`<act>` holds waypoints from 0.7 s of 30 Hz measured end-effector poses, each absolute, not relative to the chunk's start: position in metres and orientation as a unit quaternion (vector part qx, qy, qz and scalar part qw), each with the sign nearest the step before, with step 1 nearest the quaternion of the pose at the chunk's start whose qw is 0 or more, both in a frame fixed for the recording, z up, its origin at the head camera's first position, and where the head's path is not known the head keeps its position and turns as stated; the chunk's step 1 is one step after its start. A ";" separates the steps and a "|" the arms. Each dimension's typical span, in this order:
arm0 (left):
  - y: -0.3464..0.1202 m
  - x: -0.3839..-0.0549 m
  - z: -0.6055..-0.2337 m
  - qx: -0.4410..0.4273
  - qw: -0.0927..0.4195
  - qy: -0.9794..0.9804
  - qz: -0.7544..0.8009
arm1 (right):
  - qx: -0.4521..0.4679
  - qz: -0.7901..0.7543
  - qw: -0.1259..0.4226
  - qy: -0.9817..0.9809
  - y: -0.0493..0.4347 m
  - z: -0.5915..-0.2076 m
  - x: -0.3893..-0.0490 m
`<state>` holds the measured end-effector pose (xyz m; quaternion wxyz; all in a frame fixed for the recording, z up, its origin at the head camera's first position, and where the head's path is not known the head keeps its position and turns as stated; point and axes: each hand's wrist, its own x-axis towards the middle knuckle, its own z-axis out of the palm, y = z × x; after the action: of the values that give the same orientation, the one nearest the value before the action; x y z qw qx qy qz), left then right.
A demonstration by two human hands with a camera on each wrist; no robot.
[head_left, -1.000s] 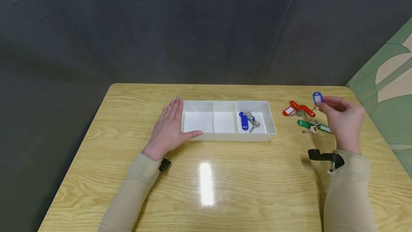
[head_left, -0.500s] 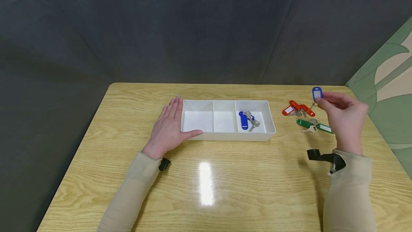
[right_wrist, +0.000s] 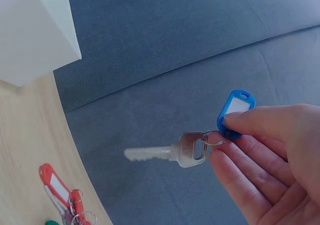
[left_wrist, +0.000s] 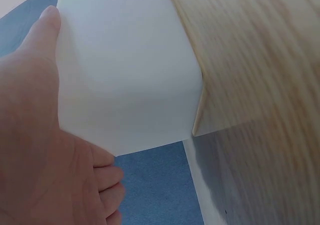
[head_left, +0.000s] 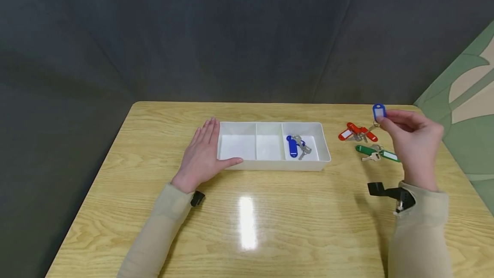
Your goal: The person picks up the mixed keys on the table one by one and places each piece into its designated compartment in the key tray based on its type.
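Note:
My right hand (head_left: 414, 143) pinches a blue key tag (head_left: 379, 111) between thumb and fingers, raised over the right side of the table. From its ring hangs a silver key (right_wrist: 187, 150), seen in full in the right wrist view. My left hand (head_left: 202, 153) lies with straight fingers along the left end of a white three-compartment tray (head_left: 270, 165), its thumb over the front rim. In the tray's right compartment lie blue-tagged keys (head_left: 294, 146); the left and middle compartments hold nothing. The left wrist view shows the palm against the tray's wall (left_wrist: 125, 85).
Red-tagged keys (head_left: 353, 128) lie on the table (head_left: 293, 218) right of the tray. Just in front of them are green-tagged keys (head_left: 366, 149), partly overlapped by my right hand. A dark partition (head_left: 247, 33) stands behind the table, and a green patterned panel (head_left: 478, 149) on the right.
My right hand has lifted slightly with the blue-tagged key, away from the red and green tags. The left hand and the tray have stayed in place.

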<state>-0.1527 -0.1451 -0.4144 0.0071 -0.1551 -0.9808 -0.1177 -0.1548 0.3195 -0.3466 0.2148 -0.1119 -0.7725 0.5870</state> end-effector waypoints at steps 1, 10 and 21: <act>-0.145 -0.153 -0.415 -0.155 0.008 -0.981 -0.118 | -0.111 0.587 0.215 -0.772 0.319 -0.346 -0.154; -0.145 -0.152 -0.416 -0.159 0.014 -0.980 -0.118 | -0.107 0.550 0.238 -0.793 0.313 -0.342 -0.149; -0.146 -0.152 -0.416 -0.159 0.014 -0.980 -0.118 | -0.083 0.548 0.261 -0.790 0.303 -0.333 -0.144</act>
<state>-0.1519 -0.1456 -0.4156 0.0141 -0.1586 -0.9801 -0.1182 -0.1442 0.3029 -0.3332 0.2605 -0.0825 -0.7903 0.5484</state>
